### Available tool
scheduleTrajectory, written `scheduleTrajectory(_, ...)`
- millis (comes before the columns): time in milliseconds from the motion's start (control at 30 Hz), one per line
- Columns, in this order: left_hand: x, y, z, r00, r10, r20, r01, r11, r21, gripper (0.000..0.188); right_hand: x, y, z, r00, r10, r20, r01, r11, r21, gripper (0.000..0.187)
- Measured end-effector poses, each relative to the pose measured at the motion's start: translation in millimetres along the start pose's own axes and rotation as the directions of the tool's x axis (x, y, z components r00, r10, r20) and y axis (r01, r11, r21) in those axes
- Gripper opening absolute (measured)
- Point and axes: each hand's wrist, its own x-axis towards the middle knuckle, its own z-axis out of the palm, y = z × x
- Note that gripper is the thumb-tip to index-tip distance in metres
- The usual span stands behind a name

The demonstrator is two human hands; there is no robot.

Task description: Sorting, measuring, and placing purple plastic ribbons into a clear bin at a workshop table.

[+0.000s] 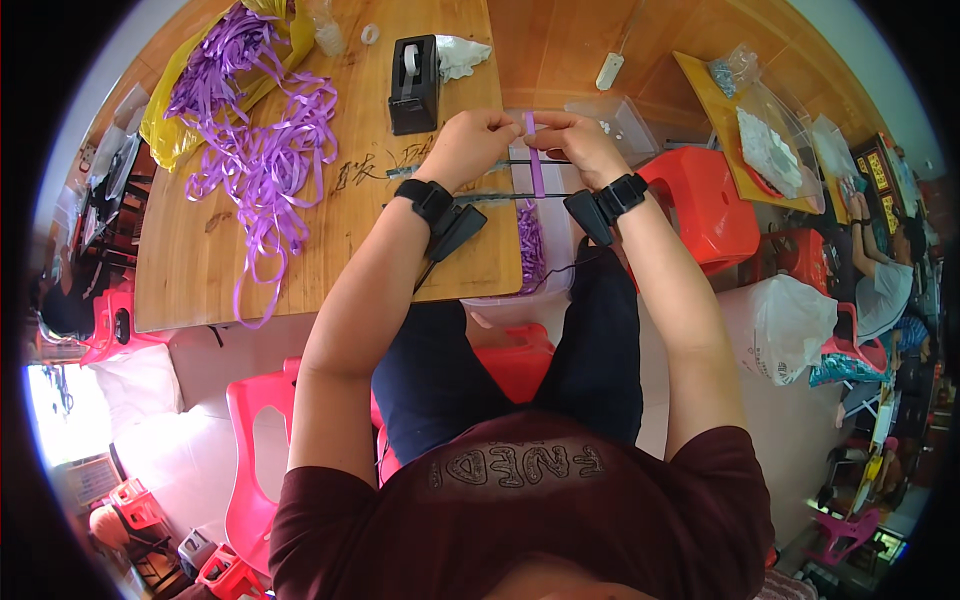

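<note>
A short purple ribbon (537, 178) runs across two thin dark rods (512, 197) that stick out past the table's right edge. My left hand (468, 146) is closed in a pinch at the ribbon's far end, from the left side. From the right, my right hand (582, 143) pinches the same ribbon, its fingertips close to the left ones. The fingertips partly hide how the ribbon end lies between them. Below the rods, cut purple ribbon pieces (530, 245) lie in a clear plastic bin (562, 225), partly under the table edge.
On the wooden table (350, 250), loose purple ribbon (270, 150) spills from a yellow plastic bag (160, 125). A black tape dispenser (414, 100) stands beside crumpled white tissue (460, 56). Red stools (700, 205) and a white plastic bag (790, 325) are at the right.
</note>
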Motion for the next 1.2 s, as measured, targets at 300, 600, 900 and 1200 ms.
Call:
scheduleTrajectory(300,1,-7,11,0.953,0.281,0.117,-0.300,0.931,0.209,0.023,7,28,-7,0.991,0.133,-0.001,-0.133,0.989,0.061,0.037)
scheduleTrajectory(600,0,-9,17,0.937,0.304,0.174,-0.347,0.875,0.338,0.023,-14,71,-12,0.977,0.051,0.208,-0.126,0.921,0.369,0.039)
scheduleTrajectory(900,-1,-8,16,0.938,0.297,0.177,-0.341,0.881,0.327,0.023,-58,95,23,0.995,-0.054,0.079,0.030,0.958,0.287,0.025)
scheduleTrajectory(1200,-24,31,11,0.977,-0.104,0.184,0.075,0.984,0.160,0.026,-86,80,30,0.998,-0.006,0.059,-0.015,0.934,0.356,0.029)
